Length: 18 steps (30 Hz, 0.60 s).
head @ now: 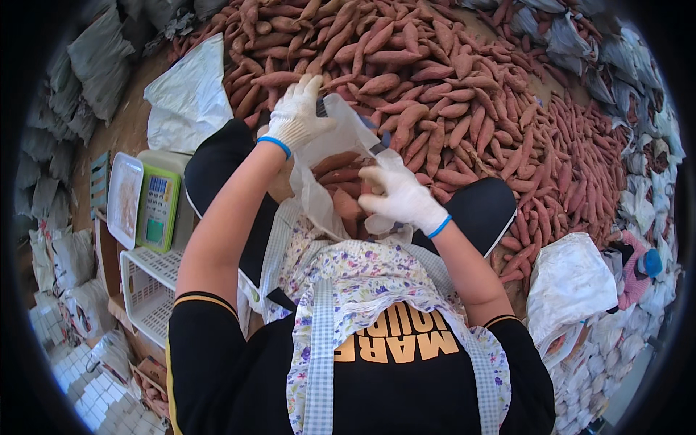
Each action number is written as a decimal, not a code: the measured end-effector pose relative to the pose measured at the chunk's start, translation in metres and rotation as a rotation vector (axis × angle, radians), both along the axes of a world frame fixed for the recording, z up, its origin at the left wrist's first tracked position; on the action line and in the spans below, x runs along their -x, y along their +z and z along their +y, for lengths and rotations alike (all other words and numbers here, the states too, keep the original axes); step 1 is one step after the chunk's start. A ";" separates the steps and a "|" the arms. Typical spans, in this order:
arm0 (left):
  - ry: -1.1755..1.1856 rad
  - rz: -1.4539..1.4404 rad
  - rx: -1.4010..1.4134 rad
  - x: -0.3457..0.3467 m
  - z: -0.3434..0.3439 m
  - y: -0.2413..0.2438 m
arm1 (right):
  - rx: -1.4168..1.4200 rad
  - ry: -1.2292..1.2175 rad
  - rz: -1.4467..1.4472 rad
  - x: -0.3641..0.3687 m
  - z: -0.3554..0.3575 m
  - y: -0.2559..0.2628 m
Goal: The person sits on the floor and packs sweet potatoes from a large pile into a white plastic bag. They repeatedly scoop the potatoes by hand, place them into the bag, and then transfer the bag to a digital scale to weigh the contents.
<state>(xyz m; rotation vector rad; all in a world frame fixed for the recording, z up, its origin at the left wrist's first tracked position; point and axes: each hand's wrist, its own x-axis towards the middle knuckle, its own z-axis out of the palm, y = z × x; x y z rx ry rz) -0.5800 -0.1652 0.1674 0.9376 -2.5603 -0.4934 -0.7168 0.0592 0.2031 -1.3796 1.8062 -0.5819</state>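
Note:
Between my knees stands a translucent plastic bag (307, 185), its mouth spread wide, with several reddish sweet potatoes (346, 204) inside. My left hand (302, 114), in a white knit glove with a blue cuff, is at the bag's far left rim. Its fingers stretch toward the pile of sweet potatoes (435, 98), close to one sweet potato (277, 79), and no grip on it shows. Over the bag's right side is my right hand (405, 198), gloved alike, with thumb and fingers apart; nothing is plainly held. Part of the bag's rim is hidden behind this hand.
On my left are a green digital scale (157, 209), a white tray (125, 200), a white plastic crate (155, 293) and a white sack (190, 98). To my right stands another white sack (571, 272), with a person (633, 269) beyond it. Filled bags (100, 60) line the edges.

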 end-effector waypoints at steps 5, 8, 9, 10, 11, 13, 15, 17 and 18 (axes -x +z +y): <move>-0.099 -0.323 -0.425 0.028 -0.032 -0.011 | 0.154 -0.416 -0.070 0.085 -0.034 -0.010; -0.402 -0.430 -0.379 0.034 -0.033 -0.022 | 0.007 -0.672 -0.152 0.137 -0.056 -0.064; -0.579 -0.495 -0.382 0.040 -0.023 -0.007 | -0.031 -0.740 -0.188 0.154 -0.051 -0.093; -0.742 -0.568 -0.284 0.039 -0.017 -0.008 | -0.028 -0.721 -0.024 0.163 -0.047 -0.124; -0.905 -0.637 -0.189 0.036 -0.007 -0.012 | -0.032 -0.697 0.140 0.170 -0.047 -0.147; -0.928 -0.764 -0.222 0.024 0.023 -0.007 | -0.324 -0.588 0.195 0.172 -0.054 -0.175; -0.765 -0.618 -0.441 0.010 0.051 -0.012 | -0.418 -0.608 0.259 0.152 -0.066 -0.192; -0.882 -0.512 -0.133 0.003 0.072 -0.026 | -0.490 -0.619 0.286 0.151 -0.068 -0.218; -0.927 -0.470 0.068 -0.005 0.082 -0.040 | -0.519 -0.626 0.271 0.141 -0.075 -0.221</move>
